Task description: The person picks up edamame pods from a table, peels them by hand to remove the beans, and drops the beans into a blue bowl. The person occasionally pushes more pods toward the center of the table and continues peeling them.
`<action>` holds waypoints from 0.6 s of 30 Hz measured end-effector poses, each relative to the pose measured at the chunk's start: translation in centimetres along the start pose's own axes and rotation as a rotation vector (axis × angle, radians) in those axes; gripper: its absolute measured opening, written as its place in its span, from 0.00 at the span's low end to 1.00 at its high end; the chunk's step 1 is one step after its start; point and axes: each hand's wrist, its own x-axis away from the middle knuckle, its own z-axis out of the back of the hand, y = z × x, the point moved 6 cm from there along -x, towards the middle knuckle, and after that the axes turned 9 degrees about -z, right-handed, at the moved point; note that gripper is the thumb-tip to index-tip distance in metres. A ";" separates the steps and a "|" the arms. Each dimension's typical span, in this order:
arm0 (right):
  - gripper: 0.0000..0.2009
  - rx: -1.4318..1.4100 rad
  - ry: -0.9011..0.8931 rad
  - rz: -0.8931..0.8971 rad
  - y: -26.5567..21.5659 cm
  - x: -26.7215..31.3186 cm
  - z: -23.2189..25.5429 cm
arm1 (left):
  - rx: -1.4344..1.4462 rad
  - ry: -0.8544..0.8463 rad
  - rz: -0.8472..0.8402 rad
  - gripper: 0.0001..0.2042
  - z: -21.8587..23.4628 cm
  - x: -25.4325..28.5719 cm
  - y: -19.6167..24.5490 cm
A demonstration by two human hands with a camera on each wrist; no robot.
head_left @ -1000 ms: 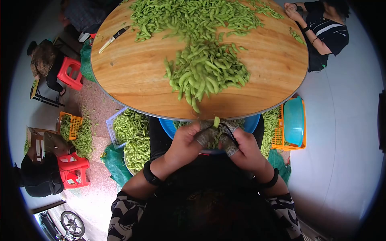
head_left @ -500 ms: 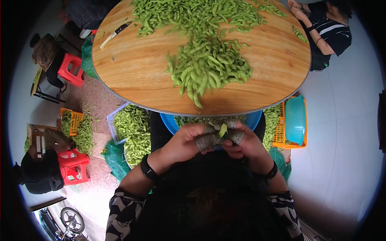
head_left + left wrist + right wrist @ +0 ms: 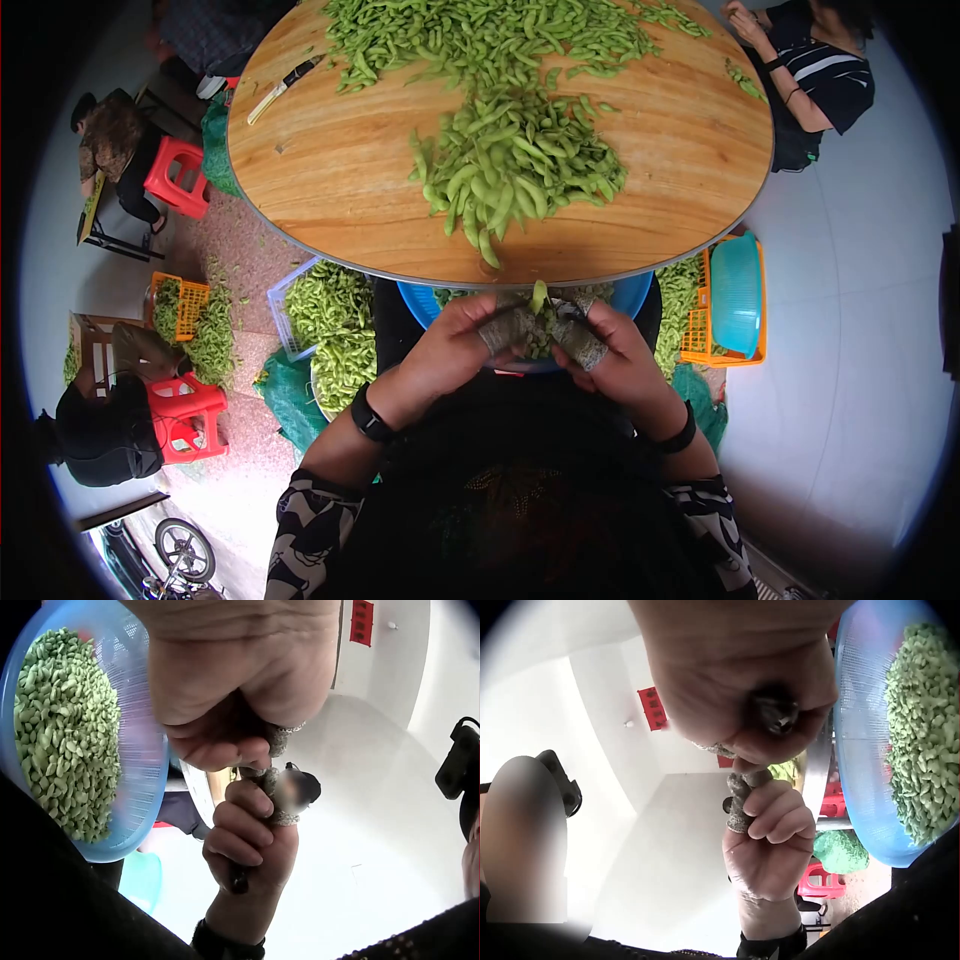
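Observation:
A green soybean pod [image 3: 539,296] stands up between the fingertips of both hands, just off the table's near edge. My left hand [image 3: 460,345] pinches it; tape-like wraps cover its thumb and finger. Beside it my right hand [image 3: 620,350], wrapped likewise, curls round a dark-handled tool [image 3: 775,712], whose shiny dark end shows in the palm in the right wrist view. Its working end is hidden among the fingers. Under the hands sits a blue basket [image 3: 139,817], holding shelled green beans [image 3: 67,735].
A wooden table [image 3: 330,180] bears a heap of pods [image 3: 520,160] and a black-handled knife [image 3: 285,88]. Pod-filled crates [image 3: 290,320] flank my legs, with an orange crate and teal basket [image 3: 735,300] at right. Red stools [image 3: 180,175] and seated people are around.
Half a second ago the pod was tilted between the fingers, a little lower and to the right; now it points up. The hands have shifted slightly; the heap on the table looks the same.

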 end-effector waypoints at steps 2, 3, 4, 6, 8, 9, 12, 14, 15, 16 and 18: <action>0.07 -0.032 0.048 -0.023 -0.2 0.0 0.1 | -0.032 -0.037 -0.020 0.07 0.0 -0.1 0.1; 0.07 -0.064 0.096 -0.046 -0.1 0.0 0.3 | -0.072 -0.080 -0.038 0.07 -0.3 -0.1 0.2; 0.07 -0.065 0.098 -0.047 -0.2 -0.3 0.3 | -0.112 -0.123 -0.055 0.08 -0.6 -0.1 0.3; 0.06 -0.270 0.037 -0.054 -0.2 -1.1 0.1 | -0.029 -0.133 0.014 0.08 -0.8 -0.1 -0.2; 0.06 -0.301 0.008 -0.051 -0.3 -1.3 -0.1 | 0.053 -0.141 0.084 0.09 -1.1 0.1 -0.5; 0.07 -0.329 -0.025 -0.047 -0.4 -1.4 -0.2 | 0.328 -0.205 0.128 0.09 -2.0 0.4 -0.3; 0.08 -0.369 -0.165 -0.012 -0.6 -1.5 -0.7 | 0.444 -0.255 0.145 0.09 -2.3 0.6 -0.2; 0.07 -0.315 -0.100 0.015 -0.9 -1.6 -1.0 | 0.287 -0.244 0.116 0.09 -2.2 0.5 0.0; 0.07 -0.262 -0.034 0.042 -1.0 -1.6 -1.0 | 0.022 -0.198 0.074 0.07 -2.1 0.4 0.8; 0.07 -0.264 -0.031 0.039 -0.8 -1.7 -1.0 | -0.241 -0.150 0.033 0.05 -1.9 0.3 1.2; 0.08 -0.159 0.064 0.033 -0.1 -2.1 -0.4 | -0.668 -0.134 -0.301 0.04 -1.9 0.0 2.3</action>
